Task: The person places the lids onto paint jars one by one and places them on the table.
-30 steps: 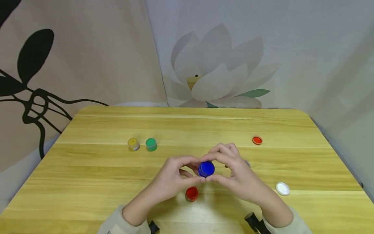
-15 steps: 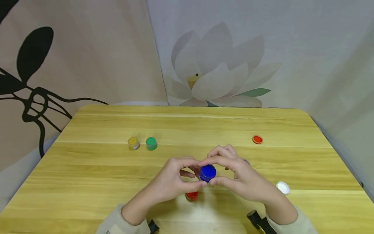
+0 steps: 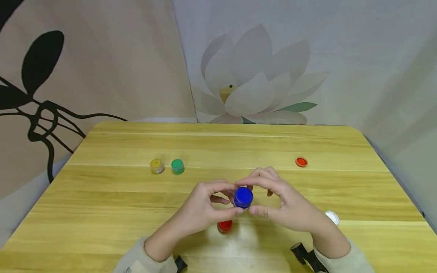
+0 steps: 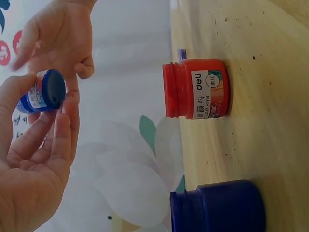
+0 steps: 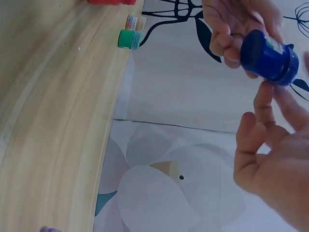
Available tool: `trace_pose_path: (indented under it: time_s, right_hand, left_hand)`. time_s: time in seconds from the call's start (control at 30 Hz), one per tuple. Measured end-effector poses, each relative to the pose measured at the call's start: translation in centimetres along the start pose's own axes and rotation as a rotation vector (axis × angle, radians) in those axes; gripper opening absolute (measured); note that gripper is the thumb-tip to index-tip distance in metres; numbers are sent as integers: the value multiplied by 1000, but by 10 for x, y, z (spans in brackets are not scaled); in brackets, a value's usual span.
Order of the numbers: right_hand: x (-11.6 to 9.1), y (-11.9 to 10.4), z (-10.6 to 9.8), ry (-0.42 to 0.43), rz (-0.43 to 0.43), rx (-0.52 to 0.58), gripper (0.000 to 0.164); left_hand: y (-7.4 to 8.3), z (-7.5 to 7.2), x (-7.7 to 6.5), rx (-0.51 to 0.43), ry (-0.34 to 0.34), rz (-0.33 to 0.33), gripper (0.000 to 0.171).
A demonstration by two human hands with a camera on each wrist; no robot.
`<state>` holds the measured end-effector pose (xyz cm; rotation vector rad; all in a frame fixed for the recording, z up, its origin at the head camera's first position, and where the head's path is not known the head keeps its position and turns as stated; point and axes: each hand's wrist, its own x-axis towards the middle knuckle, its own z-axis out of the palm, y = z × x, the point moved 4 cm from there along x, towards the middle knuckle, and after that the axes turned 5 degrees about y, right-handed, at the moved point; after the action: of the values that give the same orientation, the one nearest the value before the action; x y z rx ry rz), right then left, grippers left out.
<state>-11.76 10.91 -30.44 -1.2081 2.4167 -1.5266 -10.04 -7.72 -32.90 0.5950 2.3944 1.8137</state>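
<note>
A small blue paint jar is held above the table between the thumb and fingers of my left hand. My right hand curves loosely around its other side. In the head view, the right thumb is slightly away from the jar and the index fingertip is close to its far edge. A printed label shows on the jar in the left wrist view. Below the hands, a lidless red paint jar stands on the table. Beside it is another lidless blue jar, hidden in the head view.
Yellow and green jars stand together at the back left. A red lid lies at the back right, and a white lid lies partly behind my right wrist. Black wrist gear hangs near the right cuff.
The blue jar has risen slightly and shifted right. My right thumb has moved away from it. The right forearm now covers more of the white lid.
</note>
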Motion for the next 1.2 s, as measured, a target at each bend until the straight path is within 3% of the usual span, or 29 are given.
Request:
trace_pose_path:
  time_s: [0.13,0.3,0.6,0.8,1.0,1.2]
  right_hand:
    - [1,0,-1,30,-33,-18,41]
    - [4,-3,1,70,-12,-46,37]
    - [4,-5,8,249,22,-73,37]
    - [4,-9,8,262,35,-84,35]
    - [3,-11,8,258,-51,-25,39]
    - [2,-12,6,297,-51,18,40]
  left_hand:
    - [0,-1,0,1,3,-6,34]
    - [2,-1,0,-6,12,11,35]
    - [5,-1,-1,-5,73,22,30]
    - [7,0,-3,6,105,33,28]
    - [5,2,-3,-90,120,24,31]
    - [5,3,-2,-161,101,62,32]
